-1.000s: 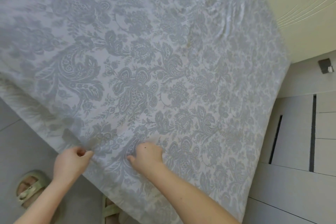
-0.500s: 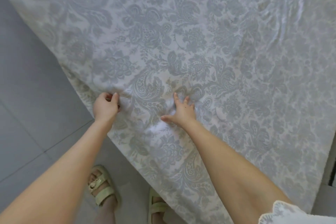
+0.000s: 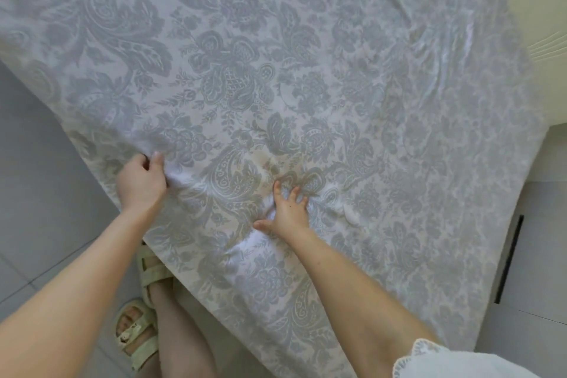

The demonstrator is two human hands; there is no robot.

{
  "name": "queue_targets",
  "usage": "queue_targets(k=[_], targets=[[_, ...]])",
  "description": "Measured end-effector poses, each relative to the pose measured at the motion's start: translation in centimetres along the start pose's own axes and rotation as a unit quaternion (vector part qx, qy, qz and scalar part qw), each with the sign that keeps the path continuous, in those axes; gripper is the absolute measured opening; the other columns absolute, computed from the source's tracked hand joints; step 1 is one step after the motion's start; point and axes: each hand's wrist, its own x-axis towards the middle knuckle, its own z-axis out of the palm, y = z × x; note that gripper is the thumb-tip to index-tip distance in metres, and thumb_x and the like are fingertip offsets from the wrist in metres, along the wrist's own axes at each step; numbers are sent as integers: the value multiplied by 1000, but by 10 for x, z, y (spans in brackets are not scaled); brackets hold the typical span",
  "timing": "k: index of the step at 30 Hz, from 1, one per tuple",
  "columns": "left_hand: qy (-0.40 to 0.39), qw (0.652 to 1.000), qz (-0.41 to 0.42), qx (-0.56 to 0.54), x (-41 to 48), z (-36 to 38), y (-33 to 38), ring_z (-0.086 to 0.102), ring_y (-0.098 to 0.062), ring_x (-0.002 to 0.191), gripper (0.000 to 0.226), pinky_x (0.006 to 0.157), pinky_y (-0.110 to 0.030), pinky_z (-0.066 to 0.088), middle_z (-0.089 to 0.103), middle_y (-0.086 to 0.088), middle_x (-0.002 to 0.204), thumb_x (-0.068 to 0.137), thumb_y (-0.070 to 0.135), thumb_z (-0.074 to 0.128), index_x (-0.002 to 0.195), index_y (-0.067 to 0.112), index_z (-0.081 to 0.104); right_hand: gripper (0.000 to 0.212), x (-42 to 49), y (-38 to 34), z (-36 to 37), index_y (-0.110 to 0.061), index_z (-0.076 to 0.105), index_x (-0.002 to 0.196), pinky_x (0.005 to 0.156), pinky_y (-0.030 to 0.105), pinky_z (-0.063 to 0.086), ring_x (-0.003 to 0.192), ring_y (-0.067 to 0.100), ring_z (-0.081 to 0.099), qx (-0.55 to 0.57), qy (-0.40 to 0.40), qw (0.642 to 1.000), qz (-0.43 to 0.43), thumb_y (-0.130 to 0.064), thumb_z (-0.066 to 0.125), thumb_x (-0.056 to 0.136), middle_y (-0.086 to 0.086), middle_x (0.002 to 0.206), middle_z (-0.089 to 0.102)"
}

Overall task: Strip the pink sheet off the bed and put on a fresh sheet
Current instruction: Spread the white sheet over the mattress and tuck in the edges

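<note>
A pale sheet (image 3: 291, 49) with a grey floral damask pattern lies spread over the bed and fills most of the view. Its near edge hangs over the bed's side. My left hand (image 3: 141, 184) grips a bunch of the sheet at that near edge, thumb and fingers curled round the cloth. My right hand (image 3: 287, 212) presses flat on the sheet a little further in, fingers spread, with small wrinkles around it. No pink sheet is in view.
Grey tiled floor (image 3: 36, 193) runs along the left, where my feet in pale green sandals (image 3: 139, 325) stand against the bed's side. A cream headboard or wall (image 3: 540, 9) lies at the upper right. White panels with a dark slot (image 3: 509, 258) sit at right.
My right hand went from curled on the cloth to flat with fingers spread. Both hands reached further onto the bed, and the view swung left. My left hand kept its grip on the edge.
</note>
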Motion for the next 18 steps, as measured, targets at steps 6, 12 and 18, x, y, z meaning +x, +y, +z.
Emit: queue_targets(k=[6, 12, 18], targets=[[-2, 979, 122, 161, -12, -27, 8, 42, -26, 51, 51, 49, -31, 24, 45, -10, 54, 101, 36, 35, 63, 2, 43, 111, -7, -5, -13, -23, -12, 151, 114, 51, 23, 141, 49, 1, -55, -30, 998, 5, -59, 65, 78, 29, 154, -8], [-11, 980, 112, 166, -5, -53, -21, 53, -29, 53, 59, 53, -35, 45, 54, -9, 55, 97, 51, 35, 65, 4, 50, 33, -15, -17, -54, -13, 43, 73, 49, 26, 28, 90, 27, 58, -77, 70, 993, -48, -37, 53, 94, 7, 81, 47], [-87, 984, -10, 153, 14, -52, -24, 59, -31, 65, 50, 67, -44, 49, 64, -11, 64, 97, 42, 41, 66, 7, 58, 34, -2, -44, -86, -12, 36, 64, 47, 24, 25, 67, 24, 45, -71, 98, 990, -69, -23, 43, 95, 3, 68, 43]])
